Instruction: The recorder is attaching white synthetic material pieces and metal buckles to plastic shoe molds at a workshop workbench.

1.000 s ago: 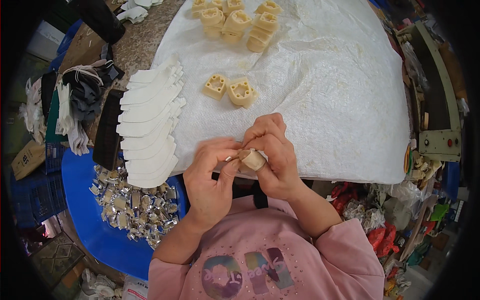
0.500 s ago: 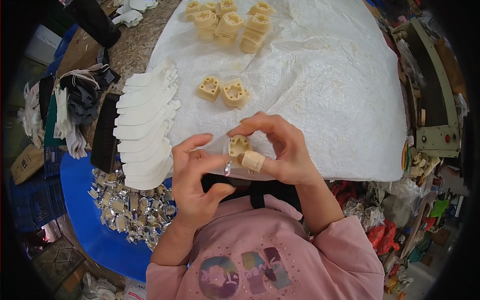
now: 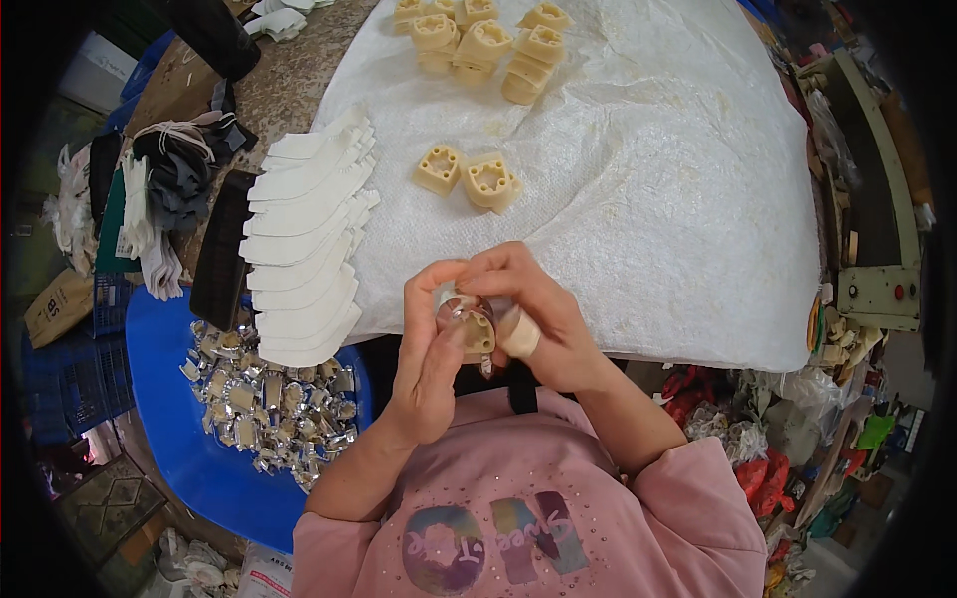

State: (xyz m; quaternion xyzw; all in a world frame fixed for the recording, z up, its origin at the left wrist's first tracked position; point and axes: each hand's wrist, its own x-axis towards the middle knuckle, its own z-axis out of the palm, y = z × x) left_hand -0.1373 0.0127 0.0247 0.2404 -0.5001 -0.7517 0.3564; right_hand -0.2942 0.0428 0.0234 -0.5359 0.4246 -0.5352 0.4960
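Observation:
A cream plastic block (image 3: 481,337) with round holes in its top is held between my two hands, just beyond the shirt front. My left hand (image 3: 421,364) is closed on its left side, the thumb along it and the fingers curled behind. Gripping it from the right is my right hand (image 3: 558,329), whose thumb has a beige wrapping. Something clear or shiny shows at the block's upper left and a silvery bit hangs below it; the fingers partly hide both. Beyond my hands lie two similar cream blocks (image 3: 488,181), side by side on the white woven sheet (image 3: 638,229).
More cream blocks (image 3: 482,52) stand stacked at the far side. Overlapping white curved pieces (image 3: 304,259) line the sheet's left edge, beside a dark tray (image 3: 221,249). At lower left, a blue tub (image 3: 189,468) holds many silvery pieces. A machine's metal frame (image 3: 877,294) stands at right.
My left hand, held apart with spread fingers before, has closed onto the block's left side. My right hand's fingers have drawn in over the block, and the block sits slightly lower in view.

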